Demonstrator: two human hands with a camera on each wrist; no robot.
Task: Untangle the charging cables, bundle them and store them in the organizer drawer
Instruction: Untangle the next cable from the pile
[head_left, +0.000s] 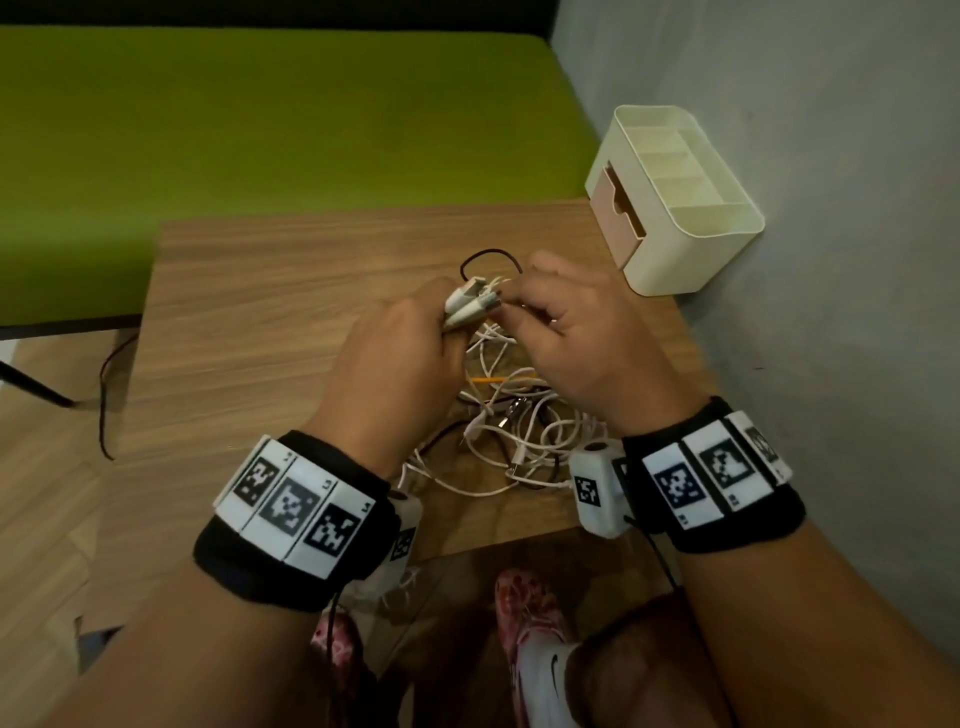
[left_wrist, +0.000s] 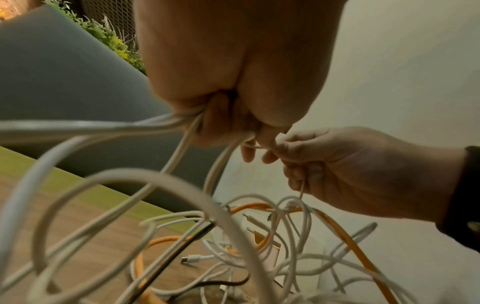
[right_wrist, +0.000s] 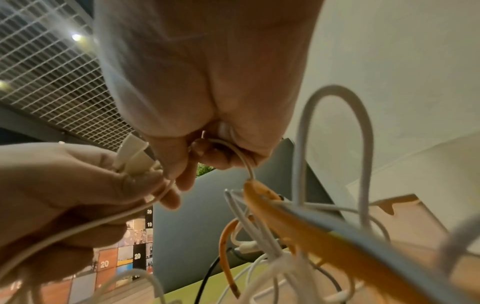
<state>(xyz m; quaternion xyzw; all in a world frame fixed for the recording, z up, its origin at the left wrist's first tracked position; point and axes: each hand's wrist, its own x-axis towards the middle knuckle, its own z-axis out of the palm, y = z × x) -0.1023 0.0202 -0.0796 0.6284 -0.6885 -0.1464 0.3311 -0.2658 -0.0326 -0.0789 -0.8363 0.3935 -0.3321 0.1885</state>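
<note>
A tangle of white, orange and black charging cables (head_left: 519, 431) lies on the wooden table (head_left: 260, 322) under both hands. My left hand (head_left: 410, 338) grips a bunch of white cable ends and plugs (head_left: 467, 304), held above the pile. Its fist also shows closed round white cords (left_wrist: 182, 121) in the left wrist view. My right hand (head_left: 566, 317) pinches a thin white cable (right_wrist: 244, 156) right beside those plugs; the cable runs down through its curled fingers (left_wrist: 298, 174). The cream organizer (head_left: 675, 202) with a tan drawer (head_left: 618, 208) stands at the table's back right corner.
A grey wall (head_left: 831, 208) runs along the right side, close behind the organizer. A green surface (head_left: 260, 130) lies beyond the table. A black cord (head_left: 106, 395) hangs off the table's left edge. My feet in shoes (head_left: 530, 634) are below the front edge.
</note>
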